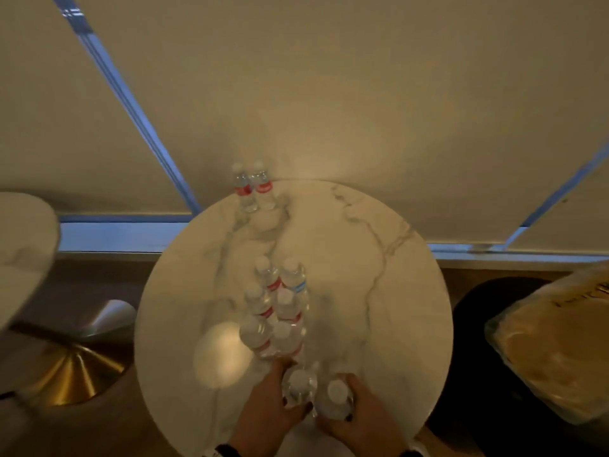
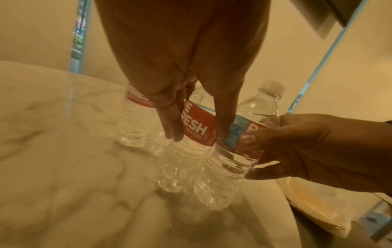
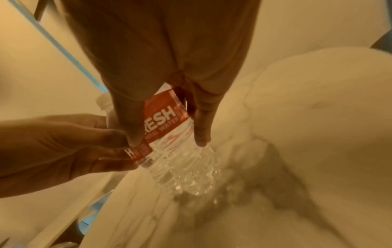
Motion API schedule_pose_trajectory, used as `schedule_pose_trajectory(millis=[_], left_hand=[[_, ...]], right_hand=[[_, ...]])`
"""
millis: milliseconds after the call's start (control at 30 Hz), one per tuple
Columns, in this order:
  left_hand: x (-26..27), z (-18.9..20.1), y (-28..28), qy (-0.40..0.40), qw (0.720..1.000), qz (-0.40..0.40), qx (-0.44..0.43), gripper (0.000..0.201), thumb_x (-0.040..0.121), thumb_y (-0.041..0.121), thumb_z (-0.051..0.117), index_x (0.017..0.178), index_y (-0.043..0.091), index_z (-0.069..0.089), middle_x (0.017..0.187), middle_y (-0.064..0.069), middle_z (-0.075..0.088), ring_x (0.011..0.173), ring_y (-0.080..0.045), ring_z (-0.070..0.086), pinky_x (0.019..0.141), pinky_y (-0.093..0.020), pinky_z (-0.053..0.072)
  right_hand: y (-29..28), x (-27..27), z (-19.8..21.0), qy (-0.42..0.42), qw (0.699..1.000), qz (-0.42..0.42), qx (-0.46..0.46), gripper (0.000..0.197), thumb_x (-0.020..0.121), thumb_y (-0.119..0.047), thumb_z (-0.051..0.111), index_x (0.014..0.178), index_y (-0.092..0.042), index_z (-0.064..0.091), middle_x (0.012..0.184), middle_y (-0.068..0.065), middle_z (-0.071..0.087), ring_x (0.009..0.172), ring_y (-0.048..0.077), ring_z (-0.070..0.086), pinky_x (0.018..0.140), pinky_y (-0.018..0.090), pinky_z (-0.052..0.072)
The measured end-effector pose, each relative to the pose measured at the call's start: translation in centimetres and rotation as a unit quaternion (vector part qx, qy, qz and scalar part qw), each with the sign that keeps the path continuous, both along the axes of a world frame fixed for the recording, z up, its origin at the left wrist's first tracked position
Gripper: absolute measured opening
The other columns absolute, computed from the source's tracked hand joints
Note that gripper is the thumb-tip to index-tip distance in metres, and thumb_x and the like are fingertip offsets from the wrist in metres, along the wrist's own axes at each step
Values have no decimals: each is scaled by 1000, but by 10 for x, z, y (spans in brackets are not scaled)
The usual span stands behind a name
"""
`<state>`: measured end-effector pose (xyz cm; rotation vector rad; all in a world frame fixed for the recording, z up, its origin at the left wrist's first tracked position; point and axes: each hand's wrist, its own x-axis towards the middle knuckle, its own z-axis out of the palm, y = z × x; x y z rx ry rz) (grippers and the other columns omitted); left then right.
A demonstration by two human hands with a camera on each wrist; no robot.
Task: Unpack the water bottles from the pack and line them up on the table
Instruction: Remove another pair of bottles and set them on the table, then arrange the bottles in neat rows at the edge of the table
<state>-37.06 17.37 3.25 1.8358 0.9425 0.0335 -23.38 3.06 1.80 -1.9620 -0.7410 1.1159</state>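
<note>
Left hand (image 1: 267,402): fingers (image 2: 169,120) curled round a clear ribbed plastic bottle (image 1: 299,387), red label, white cap, at the near edge of the round marble-patterned tabletop (image 1: 379,291). Right hand (image 1: 357,413): fingers wrapped round a second bottle (image 1: 334,399) touching the first. Beyond: six like bottles (image 1: 275,308) in paired rows. Far edge: two bottles (image 1: 253,188), upright, touching.

Each hand (image 1: 267,404) (image 1: 357,412) grips one bottle (image 1: 299,387) (image 1: 335,399) on the round table (image 1: 379,291).
</note>
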Motion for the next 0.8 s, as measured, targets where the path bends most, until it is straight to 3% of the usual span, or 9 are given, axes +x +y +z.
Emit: schedule_pose_trajectory(millis=[67, 167, 233, 333, 400, 500, 567, 700, 800], left_hand=[[-18, -3, 13, -22, 999, 28, -12, 57, 68, 39, 81, 114, 46, 48, 109, 20, 69, 105, 4, 64, 94, -35, 57], [-34, -4, 25, -58, 997, 47, -32, 54, 74, 38, 83, 113, 52, 48, 108, 28, 69, 100, 10, 65, 94, -35, 57], [-40, -7, 29, -66, 996, 53, -39, 53, 74, 39, 83, 110, 57, 48, 108, 28, 69, 99, 9, 66, 93, -33, 57], [-42, -13, 32, -70, 994, 58, -54, 58, 72, 37, 85, 115, 52, 50, 113, 23, 69, 107, 4, 65, 92, -33, 58], [-43, -17, 34, -63, 994, 60, -69, 65, 69, 36, 87, 122, 43, 50, 119, 20, 66, 115, 0, 61, 95, -33, 58], [-56, -23, 44, -20, 995, 63, -79, 71, 68, 35, 89, 126, 38, 48, 124, 19, 59, 120, -1, 56, 89, -17, 55], [-70, -21, 56, 6, 996, 78, -44, 55, 73, 30, 87, 114, 42, 53, 111, 23, 66, 115, -2, 61, 75, -4, 52], [-76, 16, 94, 12, 986, 145, 76, 20, 87, 28, 75, 98, 41, 64, 93, 32, 71, 98, 4, 68, 66, 3, 48], [-37, 46, 131, -25, 979, 128, 156, 16, 94, 26, 66, 104, 38, 66, 96, 22, 70, 97, 16, 61, 73, 3, 46]], right_hand=[[19, -19, -10, -39, 999, -3, 8, 53, 58, -46, 88, 102, -43, 58, 94, -22, 70, 93, -14, 61, 82, 14, 47], [37, -34, -15, -80, 997, -17, 10, 56, 60, -38, 89, 104, -37, 54, 84, -25, 68, 86, -26, 53, 71, -4, 37], [42, -36, -18, -93, 996, -15, 3, 59, 58, -41, 89, 105, -39, 53, 93, -21, 69, 87, -24, 56, 71, -4, 38], [40, -31, -23, -75, 996, 23, -38, 84, 51, -44, 88, 124, -33, 49, 112, -12, 66, 104, -2, 61, 90, 17, 49], [37, -18, -22, -73, 992, 74, -65, 95, 56, -40, 85, 136, -30, 37, 129, -5, 55, 117, 8, 56, 101, 27, 47], [33, 14, -5, -127, 977, 140, -100, 70, 75, -21, 72, 126, -41, 29, 127, -3, 54, 117, 10, 55, 99, 17, 41], [38, 40, 15, -152, 979, 106, -84, 50, 84, -15, 66, 118, -40, 40, 118, -3, 61, 110, 11, 61, 97, 23, 47], [97, 90, 58, -216, 976, 15, 12, 13, 90, -24, 66, 102, -26, 62, 84, -6, 69, 78, 5, 65, 69, 18, 50], [162, 107, 80, -249, 966, 64, 15, 21, 90, -40, 63, 99, -22, 60, 75, -3, 66, 69, 14, 62, 64, 26, 48]])
